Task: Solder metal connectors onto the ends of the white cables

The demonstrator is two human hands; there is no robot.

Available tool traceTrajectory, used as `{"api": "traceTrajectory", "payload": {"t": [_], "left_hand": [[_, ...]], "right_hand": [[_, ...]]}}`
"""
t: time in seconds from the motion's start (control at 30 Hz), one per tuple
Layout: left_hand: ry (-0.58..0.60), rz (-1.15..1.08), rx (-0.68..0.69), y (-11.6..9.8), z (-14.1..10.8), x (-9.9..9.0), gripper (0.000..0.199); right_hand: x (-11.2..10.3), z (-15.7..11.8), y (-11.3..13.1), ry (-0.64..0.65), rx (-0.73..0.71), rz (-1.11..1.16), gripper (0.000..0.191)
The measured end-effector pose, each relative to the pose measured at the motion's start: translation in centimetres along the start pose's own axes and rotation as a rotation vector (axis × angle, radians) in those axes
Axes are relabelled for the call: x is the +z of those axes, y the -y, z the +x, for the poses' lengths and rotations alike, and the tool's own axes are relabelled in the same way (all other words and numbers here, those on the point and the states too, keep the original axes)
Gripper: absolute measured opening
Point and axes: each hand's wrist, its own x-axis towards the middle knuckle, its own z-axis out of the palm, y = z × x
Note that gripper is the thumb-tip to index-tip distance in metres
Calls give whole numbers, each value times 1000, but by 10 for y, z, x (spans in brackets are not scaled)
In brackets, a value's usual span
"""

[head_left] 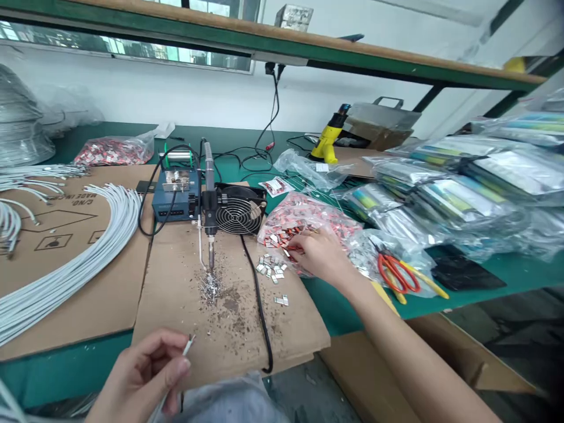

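Note:
Between the thumb and fingers of my left hand is a white cable, its stripped end pointing up above the cardboard's near edge. My right hand reaches to the mouth of a clear plastic bag filled with small red and white parts. Its fingers are pinched together there; a small pale piece shows at the fingertips, too small to name surely. Close by on the cardboard lies a loose pile of small silver connectors. Two or three more connectors lie nearer to me.
A soldering iron stands tip down over solder scraps, beside a blue station and a black fan. White cables are bundled at left. Red-handled scissors, a yellow heat gun and bagged packets lie right.

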Motion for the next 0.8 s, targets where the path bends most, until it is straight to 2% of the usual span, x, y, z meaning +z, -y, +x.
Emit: {"api": "traceTrajectory", "payload": {"t": [0.2,0.37,0.57,0.8], "left_hand": [[104,283,119,-23,25,-12,45],[176,451,130,-48,58,-20,40],[355,453,80,-67,89,-15,37],[436,388,82,-68,86,-18,35]], "right_hand": [[8,6,-11,86,-83,-4,24],[4,8,-24,217,-165,1,27],[2,6,-27,252,-121,15,26],[-5,13,-17,294,-54,-6,26]]}}
